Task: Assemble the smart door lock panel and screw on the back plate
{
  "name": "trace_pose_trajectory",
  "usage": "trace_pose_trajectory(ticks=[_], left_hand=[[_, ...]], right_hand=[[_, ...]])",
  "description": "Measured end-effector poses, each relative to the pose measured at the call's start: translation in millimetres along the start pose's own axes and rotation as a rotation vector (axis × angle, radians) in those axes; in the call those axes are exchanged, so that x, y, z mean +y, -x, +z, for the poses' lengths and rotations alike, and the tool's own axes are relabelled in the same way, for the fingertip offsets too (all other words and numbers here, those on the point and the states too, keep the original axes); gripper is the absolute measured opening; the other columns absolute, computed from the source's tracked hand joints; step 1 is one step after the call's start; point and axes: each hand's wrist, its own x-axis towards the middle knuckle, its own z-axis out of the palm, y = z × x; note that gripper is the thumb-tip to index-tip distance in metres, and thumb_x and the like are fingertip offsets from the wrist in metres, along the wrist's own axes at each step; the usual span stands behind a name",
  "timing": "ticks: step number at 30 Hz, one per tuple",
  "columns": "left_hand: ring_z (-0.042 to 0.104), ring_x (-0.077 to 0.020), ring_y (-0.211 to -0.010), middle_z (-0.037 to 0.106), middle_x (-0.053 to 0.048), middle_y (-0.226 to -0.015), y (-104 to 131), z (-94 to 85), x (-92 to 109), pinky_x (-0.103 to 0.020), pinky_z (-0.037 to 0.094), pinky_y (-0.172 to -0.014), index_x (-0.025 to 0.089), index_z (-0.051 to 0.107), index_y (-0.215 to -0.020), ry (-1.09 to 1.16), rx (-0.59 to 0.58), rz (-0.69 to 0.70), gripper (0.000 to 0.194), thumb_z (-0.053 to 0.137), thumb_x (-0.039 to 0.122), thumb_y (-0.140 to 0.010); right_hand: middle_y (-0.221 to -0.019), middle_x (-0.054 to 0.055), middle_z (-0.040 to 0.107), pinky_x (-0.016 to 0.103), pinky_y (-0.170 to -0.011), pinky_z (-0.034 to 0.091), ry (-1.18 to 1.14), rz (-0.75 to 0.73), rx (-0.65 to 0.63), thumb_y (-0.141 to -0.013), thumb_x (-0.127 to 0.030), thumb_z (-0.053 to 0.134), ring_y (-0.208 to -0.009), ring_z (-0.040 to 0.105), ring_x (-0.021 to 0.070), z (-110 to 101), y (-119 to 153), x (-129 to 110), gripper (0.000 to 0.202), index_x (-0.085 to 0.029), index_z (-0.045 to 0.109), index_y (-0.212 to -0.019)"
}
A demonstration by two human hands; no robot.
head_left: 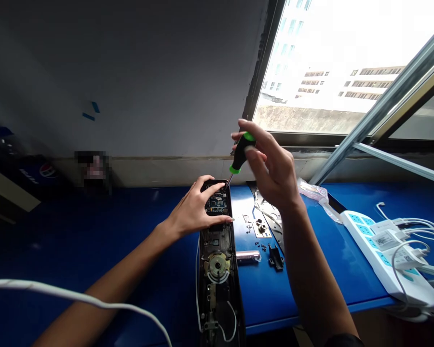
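A long black device housing (222, 289) lies lengthwise on the blue table, its inside exposed. At its far end sits a circuit board (217, 206), and nearer to me are a round metal part (217, 264) and a white wire (235, 318). My left hand (193, 207) rests across the far end, fingers and thumb spread over the board and rim. My right hand (271, 166) grips a black-and-green screwdriver (240, 153), tilted, its tip down at the housing's far right corner. The screw under the tip is too small to make out.
Right of the housing lie small screws (262, 246), a metal plate (262, 228), a black plastic bracket (275, 258) and a pink cylinder (248, 257). A white power strip (369, 250) with plugs stands farther right. A white cable (94, 301) crosses my left forearm.
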Motion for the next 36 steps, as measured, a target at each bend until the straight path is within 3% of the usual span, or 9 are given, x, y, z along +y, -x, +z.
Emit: trace_pose_trajectory(ticks=[2, 7, 12, 17, 22, 27, 29, 33, 36], left_hand=[[0.052, -0.0377, -0.14, 0.039, -0.012, -0.158, 0.3, 0.4, -0.7, -0.054, 0.048, -0.118, 0.029, 0.056, -0.149, -0.007, 0.0, 0.001, 0.092, 0.079, 0.074, -0.073], [0.058, -0.0357, -0.132, 0.039, -0.012, -0.156, 0.0, 0.5, -0.9, -0.054, 0.05, -0.116, 0.027, 0.056, -0.149, 0.001, 0.002, -0.007, 0.094, 0.079, 0.075, -0.072], [0.057, -0.0365, -0.132, 0.038, -0.012, -0.156, -2.2, 0.7, -3.3, -0.054, 0.049, -0.118, 0.025, 0.057, -0.148, 0.009, -0.001, -0.023, 0.097, 0.08, 0.077, -0.07], [0.054, -0.037, -0.135, 0.036, -0.012, -0.157, -2.8, 1.5, -4.8, -0.056, 0.046, -0.12, 0.029, 0.056, -0.149, 0.016, -0.012, -0.015, 0.095, 0.079, 0.077, -0.071], [0.052, -0.0383, -0.138, 0.035, -0.012, -0.158, -1.8, 0.7, -5.3, -0.056, 0.046, -0.12, 0.029, 0.057, -0.149, 0.028, -0.023, -0.024, 0.093, 0.075, 0.08, -0.073], [0.054, -0.0387, -0.137, 0.035, -0.012, -0.158, -1.1, -1.4, -5.2, -0.056, 0.049, -0.117, 0.029, 0.057, -0.149, 0.043, -0.031, -0.034, 0.089, 0.071, 0.079, -0.077], [0.054, -0.039, -0.136, 0.036, -0.012, -0.158, -1.0, -1.7, -5.0, -0.056, 0.05, -0.116, 0.028, 0.057, -0.148, 0.045, -0.028, -0.032, 0.089, 0.071, 0.079, -0.077], [0.056, -0.0389, -0.134, 0.036, -0.013, -0.159, -1.1, -0.7, -5.9, -0.057, 0.051, -0.114, 0.028, 0.059, -0.147, 0.048, -0.018, -0.036, 0.086, 0.071, 0.079, -0.078], [0.059, -0.0381, -0.131, 0.037, -0.012, -0.159, -1.3, 0.0, -6.7, -0.057, 0.052, -0.114, 0.03, 0.059, -0.146, 0.047, -0.007, -0.034, 0.084, 0.071, 0.078, -0.078]], right_hand=[[-0.138, 0.003, 0.067, 0.046, -0.096, 0.064, -0.048, 0.026, 0.0, -0.105, -0.025, 0.043, -0.118, 0.071, 0.025, -2.5, 0.1, -2.4, 0.046, -0.031, 0.054, -0.149], [-0.115, 0.003, 0.071, 0.039, -0.084, 0.067, 0.026, -0.035, 0.127, -0.094, -0.029, 0.069, -0.102, 0.071, 0.0216, -6.8, -0.6, -1.9, 0.033, -0.034, 0.072, -0.127], [-0.134, 0.003, 0.069, 0.047, -0.099, 0.062, -0.023, -0.039, 0.071, -0.105, -0.023, 0.048, -0.116, 0.07, 0.0238, -6.5, -1.4, -1.9, 0.04, -0.035, 0.064, -0.14], [-0.111, 0.002, 0.071, 0.039, -0.081, 0.066, -0.022, -0.067, 0.163, -0.091, -0.026, 0.076, -0.1, 0.071, 0.0211, -3.4, -1.1, -2.1, 0.03, -0.034, 0.076, -0.119], [-0.131, 0.003, 0.07, 0.048, -0.099, 0.063, -0.073, -0.019, 0.089, -0.104, -0.023, 0.052, -0.116, 0.071, 0.0235, -3.8, -0.8, -3.7, 0.038, -0.034, 0.067, -0.137], [-0.111, 0.001, 0.074, 0.042, -0.086, 0.067, -0.082, -0.024, 0.142, -0.088, -0.022, 0.078, -0.1, 0.074, 0.0212, -5.1, -1.1, -2.2, 0.034, -0.034, 0.077, -0.12], [-0.111, 0.002, 0.072, 0.042, -0.088, 0.065, -0.048, -0.048, 0.165, -0.091, -0.021, 0.074, -0.099, 0.074, 0.0207, -5.3, -2.0, -1.7, 0.033, -0.034, 0.077, -0.121], [-0.131, 0.004, 0.071, 0.047, -0.101, 0.062, -0.112, 0.003, 0.07, -0.103, -0.018, 0.054, -0.116, 0.071, 0.0226, -5.0, -1.9, -3.7, 0.04, -0.034, 0.067, -0.137], [-0.115, 0.002, 0.074, 0.04, -0.086, 0.067, -0.084, 0.014, 0.127, -0.094, -0.022, 0.071, -0.102, 0.074, 0.0202, -4.6, -0.8, -4.5, 0.032, -0.033, 0.075, -0.124]])
